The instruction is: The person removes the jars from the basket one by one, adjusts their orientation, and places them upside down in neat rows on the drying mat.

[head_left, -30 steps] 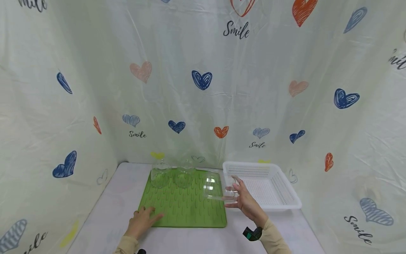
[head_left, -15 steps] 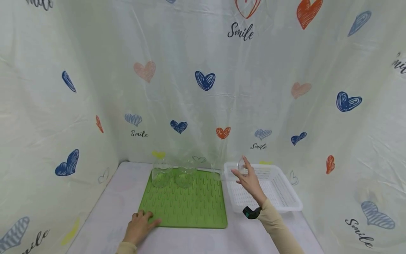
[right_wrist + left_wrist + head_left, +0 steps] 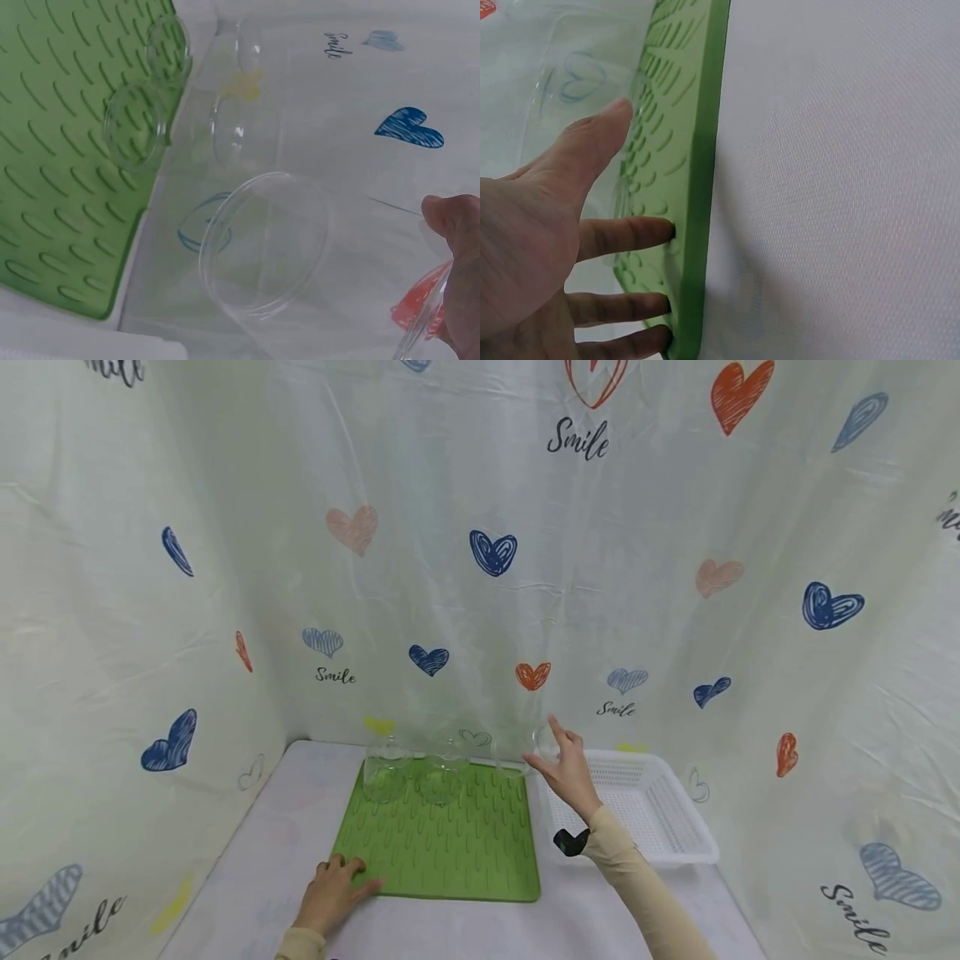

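Observation:
My right hand holds a clear cylindrical cup by its closed end, with thumb and fingers around it. The cup hangs tilted above the back right corner of a green ribbed mat, its round open rim turned toward the mat in the right wrist view. Two similar clear cups, the left cup and the right cup, stand side by side on the mat's back part. My left hand rests at the mat's front left corner, its spread fingertips touching the mat's edge and holding nothing.
A white perforated plastic basket stands right of the mat, partly behind my right arm. A pale curtain with hearts and lettering rises behind and beside the white-covered table.
My right hand has moved up and back with the cup, first over the basket, then left toward the mat's back corner. The cup's tilt has changed. My left hand has shifted slightly at the corner.

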Action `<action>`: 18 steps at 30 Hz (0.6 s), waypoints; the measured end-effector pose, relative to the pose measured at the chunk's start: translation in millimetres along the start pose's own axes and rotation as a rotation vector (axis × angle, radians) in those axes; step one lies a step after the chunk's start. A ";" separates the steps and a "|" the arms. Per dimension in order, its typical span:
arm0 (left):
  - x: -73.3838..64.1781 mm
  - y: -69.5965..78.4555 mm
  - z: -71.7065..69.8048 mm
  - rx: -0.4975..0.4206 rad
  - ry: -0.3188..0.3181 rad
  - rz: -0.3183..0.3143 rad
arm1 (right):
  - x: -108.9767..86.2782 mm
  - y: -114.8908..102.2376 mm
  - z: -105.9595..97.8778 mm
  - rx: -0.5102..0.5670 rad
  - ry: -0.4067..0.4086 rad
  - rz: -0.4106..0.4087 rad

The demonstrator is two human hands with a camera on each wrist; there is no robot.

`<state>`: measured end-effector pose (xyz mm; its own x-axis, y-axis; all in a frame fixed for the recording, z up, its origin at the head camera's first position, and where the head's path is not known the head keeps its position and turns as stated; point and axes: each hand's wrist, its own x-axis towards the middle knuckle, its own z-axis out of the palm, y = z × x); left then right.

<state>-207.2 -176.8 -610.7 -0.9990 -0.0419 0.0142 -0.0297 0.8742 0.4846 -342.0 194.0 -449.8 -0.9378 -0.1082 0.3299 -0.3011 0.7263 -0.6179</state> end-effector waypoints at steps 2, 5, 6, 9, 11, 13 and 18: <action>-0.3 0.1 -0.2 -0.001 0.007 0.008 | 4.1 -0.2 3.7 -0.016 0.000 -0.004; -1.7 0.9 -1.4 0.001 0.019 0.022 | 10.3 1.3 10.5 -0.043 -0.001 -0.020; -2.0 1.5 -2.0 0.001 0.020 0.028 | 12.2 2.2 13.2 -0.050 -0.001 -0.028; -3.2 2.9 -3.4 -0.004 0.015 0.031 | 17.1 3.6 20.5 -0.075 -0.018 -0.031; -3.5 3.3 -4.0 -0.006 0.014 0.031 | 20.1 3.3 25.9 -0.097 -0.032 -0.034; -3.3 3.5 -4.5 0.000 0.012 0.031 | 23.6 2.0 31.7 -0.114 -0.042 -0.026; -1.7 3.0 -4.2 0.017 0.026 0.033 | 31.5 1.7 50.1 -0.173 -0.070 -0.004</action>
<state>-205.5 -176.1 -605.6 -0.9983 -0.0252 0.0530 0.0026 0.8832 0.4689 -380.7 157.8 -476.1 -0.9482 -0.1539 0.2779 -0.2764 0.8308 -0.4831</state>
